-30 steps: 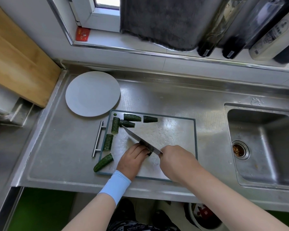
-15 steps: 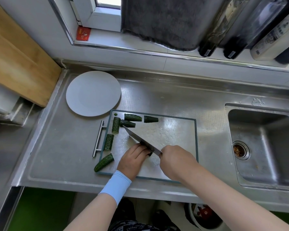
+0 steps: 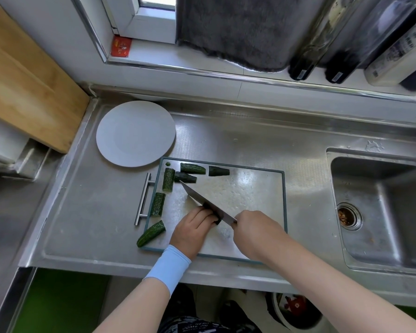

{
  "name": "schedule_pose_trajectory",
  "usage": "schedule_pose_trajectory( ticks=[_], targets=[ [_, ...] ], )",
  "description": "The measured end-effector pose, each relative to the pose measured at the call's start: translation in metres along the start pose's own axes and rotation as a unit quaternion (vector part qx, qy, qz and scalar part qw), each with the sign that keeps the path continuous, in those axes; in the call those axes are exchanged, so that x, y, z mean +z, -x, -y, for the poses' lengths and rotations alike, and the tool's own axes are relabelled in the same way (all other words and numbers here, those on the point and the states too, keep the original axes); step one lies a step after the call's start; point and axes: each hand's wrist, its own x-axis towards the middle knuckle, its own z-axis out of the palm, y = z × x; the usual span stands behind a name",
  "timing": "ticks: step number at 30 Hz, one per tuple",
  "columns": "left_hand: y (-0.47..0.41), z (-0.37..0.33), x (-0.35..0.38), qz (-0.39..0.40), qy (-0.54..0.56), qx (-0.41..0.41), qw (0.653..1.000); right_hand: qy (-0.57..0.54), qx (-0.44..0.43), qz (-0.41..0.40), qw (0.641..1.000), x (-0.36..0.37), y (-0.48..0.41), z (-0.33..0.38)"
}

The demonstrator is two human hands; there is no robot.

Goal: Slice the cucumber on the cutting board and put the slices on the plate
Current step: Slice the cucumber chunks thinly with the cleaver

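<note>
A dark green cucumber piece (image 3: 217, 221) lies on the pale, teal-rimmed rectangular cutting board (image 3: 250, 188). It is almost wholly hidden under the left hand (image 3: 193, 230), whose curled fingers (image 3: 202, 216) hold it down; only dark slivers show beside the blade. The right hand (image 3: 255, 230) is clenched round the steel kitchen knife (image 3: 202, 200), covering its handle, and the blade lies against the left knuckles. Six cut cucumber chunks (image 3: 158, 204) lie along the board's left and far edges, the nearest overhanging the rim. The round white plate (image 3: 135, 133) sits on the stainless steel surface (image 3: 226, 140), just past the board's far left corner. The dark bottles (image 3: 303, 56) on the sill are cut off at the top; their labels and the red sticker (image 3: 121, 46) are unreadable.
</note>
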Motion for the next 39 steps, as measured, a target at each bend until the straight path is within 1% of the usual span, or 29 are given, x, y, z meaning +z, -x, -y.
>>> schedule_pose_trajectory(
  ticks=[5,10,18,29,35,39],
  targets=[
    [0.001,0.000,0.000,0.000,-0.008,-0.003,1.000,-0.002,0.002,-0.006,1.000,0.004,-0.003,-0.003],
    [0.001,-0.001,-0.001,0.003,-0.007,-0.011,1.000,-0.027,-0.007,-0.022,0.999,0.021,-0.013,-0.006],
    [0.001,0.000,0.000,0.006,-0.004,-0.016,1.000,-0.097,-0.023,-0.019,0.995,0.035,-0.016,-0.028],
    [0.001,-0.001,-0.002,0.008,-0.004,-0.016,1.000,-0.107,-0.052,-0.044,0.992,0.044,-0.033,-0.011],
    [0.000,-0.001,-0.002,0.008,-0.007,-0.015,1.000,-0.116,-0.054,-0.033,0.991,0.052,-0.031,-0.029],
    [0.001,0.000,-0.001,0.016,-0.003,-0.012,1.000,-0.112,-0.050,-0.033,0.992,0.051,-0.032,-0.027]
  ],
)
